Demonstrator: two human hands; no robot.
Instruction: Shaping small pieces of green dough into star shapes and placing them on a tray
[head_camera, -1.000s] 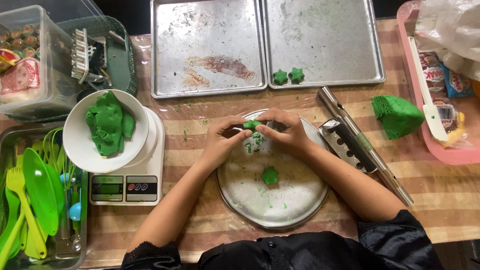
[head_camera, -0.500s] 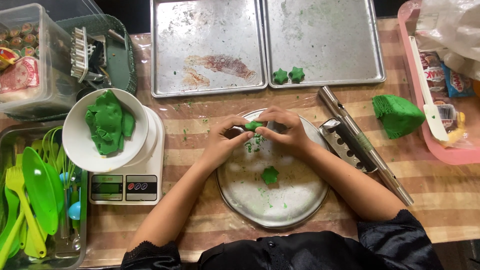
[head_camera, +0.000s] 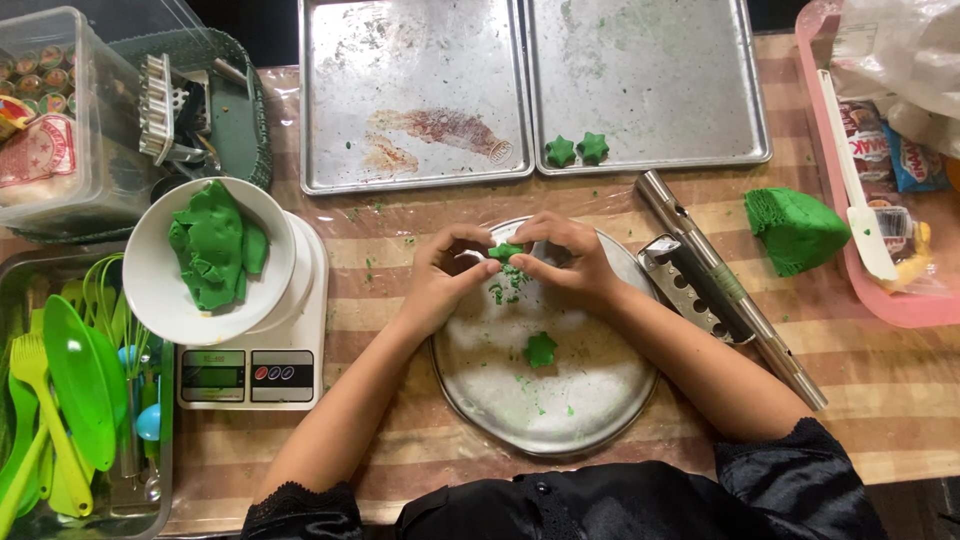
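Left hand, right hand pinch green dough piece.

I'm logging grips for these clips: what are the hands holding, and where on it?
Both hands, left hand and right hand, pinch a small green dough piece by its opposite edges with the fingertips, above the round metal plate.

A white kitchen scale stands left of the round plate; on its front sits a small grey rectangular display, with a dark panel of round red and blue buttons just beside it. At the far left, a clear plastic bin holds a red-and-white printed packet and small round wrapped items. At the right edge, a pink tray carries red and blue snack wrappers under a crumpled clear bag.
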